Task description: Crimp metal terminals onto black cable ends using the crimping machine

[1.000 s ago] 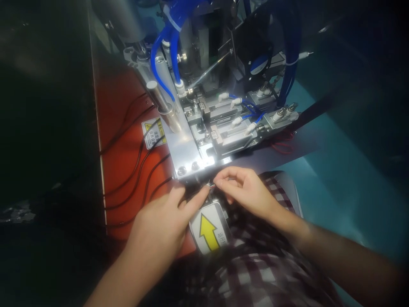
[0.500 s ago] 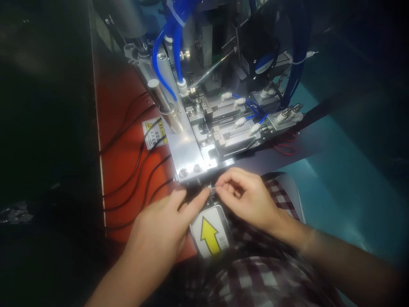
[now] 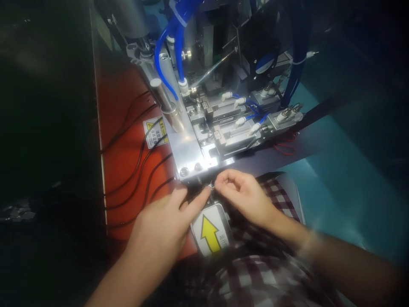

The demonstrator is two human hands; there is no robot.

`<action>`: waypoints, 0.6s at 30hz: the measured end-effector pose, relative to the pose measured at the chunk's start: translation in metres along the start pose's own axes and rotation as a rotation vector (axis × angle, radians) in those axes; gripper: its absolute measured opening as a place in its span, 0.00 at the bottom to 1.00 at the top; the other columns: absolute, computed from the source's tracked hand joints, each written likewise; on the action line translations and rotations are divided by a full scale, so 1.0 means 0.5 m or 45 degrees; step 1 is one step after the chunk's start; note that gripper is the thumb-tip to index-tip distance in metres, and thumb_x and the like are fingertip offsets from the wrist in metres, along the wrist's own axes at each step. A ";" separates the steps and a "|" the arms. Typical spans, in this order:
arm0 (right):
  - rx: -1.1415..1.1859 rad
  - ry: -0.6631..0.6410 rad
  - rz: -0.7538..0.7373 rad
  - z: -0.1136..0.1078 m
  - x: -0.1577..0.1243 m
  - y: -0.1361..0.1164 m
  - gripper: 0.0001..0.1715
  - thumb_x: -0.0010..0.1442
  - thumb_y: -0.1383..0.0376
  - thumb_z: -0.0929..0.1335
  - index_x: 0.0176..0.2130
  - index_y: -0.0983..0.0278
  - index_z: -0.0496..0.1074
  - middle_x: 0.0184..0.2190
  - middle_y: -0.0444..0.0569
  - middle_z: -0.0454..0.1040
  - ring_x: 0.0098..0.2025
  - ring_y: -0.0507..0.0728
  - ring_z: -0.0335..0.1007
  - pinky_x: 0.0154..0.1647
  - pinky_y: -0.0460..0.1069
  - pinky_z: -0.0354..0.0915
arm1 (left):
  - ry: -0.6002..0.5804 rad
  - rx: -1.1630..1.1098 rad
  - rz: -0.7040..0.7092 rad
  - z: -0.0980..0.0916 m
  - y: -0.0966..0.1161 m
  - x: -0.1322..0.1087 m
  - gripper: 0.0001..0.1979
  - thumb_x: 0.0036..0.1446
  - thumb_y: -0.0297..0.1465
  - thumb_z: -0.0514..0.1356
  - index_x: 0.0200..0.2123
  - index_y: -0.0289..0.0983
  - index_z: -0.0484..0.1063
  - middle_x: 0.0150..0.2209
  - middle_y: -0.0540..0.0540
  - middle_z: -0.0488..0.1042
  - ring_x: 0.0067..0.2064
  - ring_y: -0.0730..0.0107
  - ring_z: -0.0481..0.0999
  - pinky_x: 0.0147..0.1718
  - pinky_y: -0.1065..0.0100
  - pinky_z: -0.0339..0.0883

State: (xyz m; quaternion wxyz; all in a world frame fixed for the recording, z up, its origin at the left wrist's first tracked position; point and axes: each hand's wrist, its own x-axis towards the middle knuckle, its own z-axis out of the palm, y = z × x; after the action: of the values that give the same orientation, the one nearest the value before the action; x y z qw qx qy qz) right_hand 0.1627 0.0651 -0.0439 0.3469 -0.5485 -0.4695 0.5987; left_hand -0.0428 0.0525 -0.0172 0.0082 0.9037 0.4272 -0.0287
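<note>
A small shiny metal part (image 3: 211,185) lies at the front of the machine, just below the bright metal plate (image 3: 188,155). My right hand (image 3: 244,194) is beside it on the right, thumb and forefinger pinched together; what they hold is too small to make out. From the left, my left hand (image 3: 164,221) reaches in with its forefinger tip at the metal part and its thumb apart from that finger. Nothing shows in its grasp. Under the fingertips sits a white label with a yellow arrow (image 3: 210,234).
Metal cylinders with white fittings (image 3: 239,123) and blue tubes (image 3: 179,51) rise behind the hands. Black cables (image 3: 140,157) cross the red base (image 3: 119,170) at left, near a warning label (image 3: 156,132). A checkered cloth (image 3: 252,273) is at the bottom.
My right hand has shifted very slightly, its pinched fingertips closing up beside the metal part. My left hand stays almost where it was.
</note>
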 end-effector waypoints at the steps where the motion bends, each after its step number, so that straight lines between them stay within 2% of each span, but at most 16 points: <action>1: -0.010 0.004 -0.025 0.000 -0.001 0.001 0.07 0.60 0.64 0.66 0.31 0.65 0.69 0.26 0.43 0.67 0.25 0.50 0.58 0.24 0.46 0.56 | 0.001 0.009 0.000 0.000 0.001 0.000 0.32 0.56 0.20 0.51 0.62 0.49 0.61 0.33 0.48 0.67 0.27 0.70 0.68 0.21 0.72 0.54; 7: -0.124 0.025 -0.154 0.001 -0.004 0.006 0.07 0.63 0.65 0.65 0.33 0.64 0.69 0.29 0.45 0.69 0.30 0.52 0.64 0.30 0.48 0.62 | -0.012 0.047 -0.016 -0.002 0.005 0.005 0.31 0.57 0.21 0.51 0.62 0.50 0.61 0.31 0.48 0.66 0.25 0.70 0.66 0.21 0.71 0.50; 12: -0.249 0.044 -0.240 0.004 -0.005 0.005 0.06 0.63 0.66 0.64 0.33 0.64 0.69 0.29 0.45 0.69 0.29 0.52 0.64 0.30 0.48 0.62 | -0.032 0.047 -0.025 -0.007 0.006 0.004 0.30 0.58 0.23 0.51 0.62 0.50 0.62 0.32 0.47 0.67 0.26 0.70 0.68 0.21 0.71 0.51; 15: -0.187 0.040 -0.196 0.003 -0.004 0.005 0.06 0.63 0.64 0.65 0.33 0.64 0.69 0.29 0.45 0.69 0.30 0.52 0.64 0.30 0.48 0.62 | -0.031 0.052 -0.023 -0.008 0.006 0.004 0.30 0.58 0.23 0.51 0.62 0.50 0.62 0.32 0.47 0.67 0.27 0.69 0.69 0.21 0.71 0.53; 18: -0.048 0.024 -0.046 -0.002 -0.003 0.004 0.07 0.61 0.62 0.67 0.33 0.64 0.70 0.29 0.45 0.70 0.28 0.51 0.64 0.27 0.47 0.62 | -0.045 0.065 -0.032 -0.009 0.007 0.006 0.30 0.58 0.22 0.50 0.62 0.51 0.62 0.32 0.47 0.67 0.27 0.69 0.69 0.21 0.72 0.54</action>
State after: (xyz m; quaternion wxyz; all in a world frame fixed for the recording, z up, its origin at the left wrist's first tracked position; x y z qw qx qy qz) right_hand 0.1644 0.0632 -0.0452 0.3517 -0.5519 -0.4874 0.5781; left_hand -0.0381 0.0528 -0.0131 -0.0077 0.8974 0.4375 -0.0555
